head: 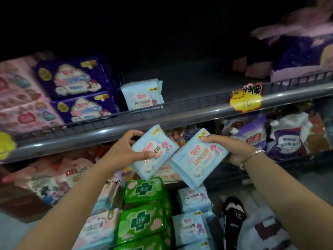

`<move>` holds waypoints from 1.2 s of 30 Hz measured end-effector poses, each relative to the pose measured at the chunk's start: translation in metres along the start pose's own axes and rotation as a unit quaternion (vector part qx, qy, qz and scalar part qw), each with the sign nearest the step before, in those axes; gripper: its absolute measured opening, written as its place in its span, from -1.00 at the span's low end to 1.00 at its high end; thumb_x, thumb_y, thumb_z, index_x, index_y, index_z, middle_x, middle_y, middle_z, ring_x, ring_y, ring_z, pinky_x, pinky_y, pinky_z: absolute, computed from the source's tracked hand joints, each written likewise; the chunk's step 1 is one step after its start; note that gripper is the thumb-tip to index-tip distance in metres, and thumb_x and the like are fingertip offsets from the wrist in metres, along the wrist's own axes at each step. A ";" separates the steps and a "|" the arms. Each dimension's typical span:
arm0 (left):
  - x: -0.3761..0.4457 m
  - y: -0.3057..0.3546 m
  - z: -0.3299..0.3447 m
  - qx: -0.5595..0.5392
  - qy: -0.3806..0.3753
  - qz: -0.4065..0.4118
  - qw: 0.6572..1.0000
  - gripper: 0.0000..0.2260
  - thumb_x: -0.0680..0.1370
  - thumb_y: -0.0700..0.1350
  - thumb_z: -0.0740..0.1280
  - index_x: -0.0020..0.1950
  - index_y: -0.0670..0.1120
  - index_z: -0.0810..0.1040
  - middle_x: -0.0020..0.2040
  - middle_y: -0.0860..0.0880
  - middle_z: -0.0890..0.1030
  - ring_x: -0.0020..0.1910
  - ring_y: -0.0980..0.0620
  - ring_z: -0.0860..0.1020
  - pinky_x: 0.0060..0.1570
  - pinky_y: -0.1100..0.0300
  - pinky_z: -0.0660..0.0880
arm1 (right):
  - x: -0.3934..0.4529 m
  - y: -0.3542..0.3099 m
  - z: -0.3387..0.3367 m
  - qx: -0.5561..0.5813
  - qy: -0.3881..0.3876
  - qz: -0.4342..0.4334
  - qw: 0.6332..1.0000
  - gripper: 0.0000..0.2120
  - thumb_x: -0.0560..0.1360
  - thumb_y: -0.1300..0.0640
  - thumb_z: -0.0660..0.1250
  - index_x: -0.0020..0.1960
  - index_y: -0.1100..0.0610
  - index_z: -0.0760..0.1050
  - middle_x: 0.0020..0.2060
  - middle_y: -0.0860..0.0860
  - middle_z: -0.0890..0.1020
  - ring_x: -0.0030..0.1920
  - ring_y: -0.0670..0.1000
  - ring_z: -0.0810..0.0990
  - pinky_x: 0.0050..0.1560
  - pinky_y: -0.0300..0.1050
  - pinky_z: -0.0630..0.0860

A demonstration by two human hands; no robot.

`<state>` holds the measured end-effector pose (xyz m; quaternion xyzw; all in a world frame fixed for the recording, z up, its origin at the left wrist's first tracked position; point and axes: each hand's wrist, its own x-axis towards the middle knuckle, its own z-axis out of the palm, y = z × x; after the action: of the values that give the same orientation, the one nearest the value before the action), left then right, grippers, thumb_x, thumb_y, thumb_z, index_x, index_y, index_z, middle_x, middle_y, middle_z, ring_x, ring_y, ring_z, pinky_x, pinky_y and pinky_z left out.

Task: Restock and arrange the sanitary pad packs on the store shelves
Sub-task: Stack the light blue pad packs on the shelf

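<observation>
My left hand (132, 149) grips one light blue pad pack (156, 155) by its left edge, thumb on the front. My right hand (228, 148) holds a second light blue pad pack (197, 158) from its right side. Both packs hang tilted just below the grey shelf rail (180, 117). On that shelf one matching light blue pack (143, 95) stands upright behind the wire fence, beside two stacked dark purple packs (79, 87). Below my arms lie more light blue packs (193, 199) and green packs (144, 190).
Pink packs (23, 98) fill the shelf's left end. To the right of the standing blue pack the shelf floor is dark and bare up to purple packs (302, 58). A yellow price tag (246, 100) hangs on the rail. Detergent bags (286, 138) sit lower right.
</observation>
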<state>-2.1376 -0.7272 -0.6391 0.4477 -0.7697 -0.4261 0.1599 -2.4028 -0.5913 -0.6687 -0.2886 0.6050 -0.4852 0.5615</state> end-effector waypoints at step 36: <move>0.140 0.073 -0.086 0.222 0.061 0.167 0.959 -0.60 0.59 -0.01 0.30 0.43 0.08 0.40 0.54 0.01 0.20 0.53 0.05 0.09 0.44 0.20 0.01 | 0.056 -0.107 0.037 0.123 0.074 -0.191 0.971 -0.66 0.32 -0.05 0.42 0.02 0.11 0.58 -0.07 0.09 0.71 -0.01 0.12 0.68 0.13 0.07 0.56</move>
<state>-2.2005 -0.8697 -0.5491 0.3618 -0.8977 -0.1836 0.1722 -2.3995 -0.6894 -0.5899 -0.2903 0.5145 -0.6741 0.4433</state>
